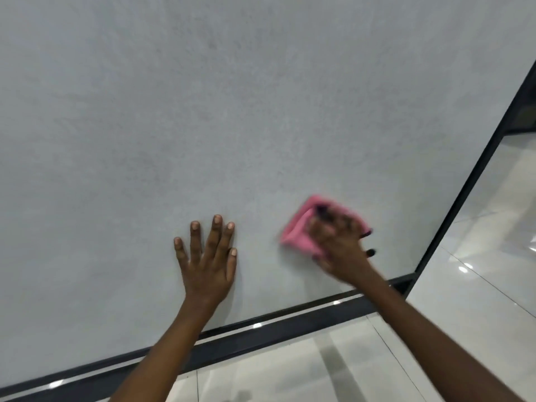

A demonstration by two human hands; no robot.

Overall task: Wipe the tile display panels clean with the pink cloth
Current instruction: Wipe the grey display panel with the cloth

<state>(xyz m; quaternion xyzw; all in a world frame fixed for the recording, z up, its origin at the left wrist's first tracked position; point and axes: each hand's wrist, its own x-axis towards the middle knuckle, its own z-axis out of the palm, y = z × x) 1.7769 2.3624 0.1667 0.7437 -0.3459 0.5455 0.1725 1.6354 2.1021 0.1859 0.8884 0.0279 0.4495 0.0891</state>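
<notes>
Your left hand (207,258) lies flat, fingers spread, on the grey tile panel (232,111), bracing; your right hand (340,245), blurred, presses the pink cloth (298,230) onto the panel's lower right, near the dark frame (290,323). Most unwiped panel looks to lie up and left of the cloth.

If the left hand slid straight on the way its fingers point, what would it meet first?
Nothing, apparently: the left hand lies flat on the grey tile panel, with only bare panel ahead. The pink cloth sits off to its right.
</notes>
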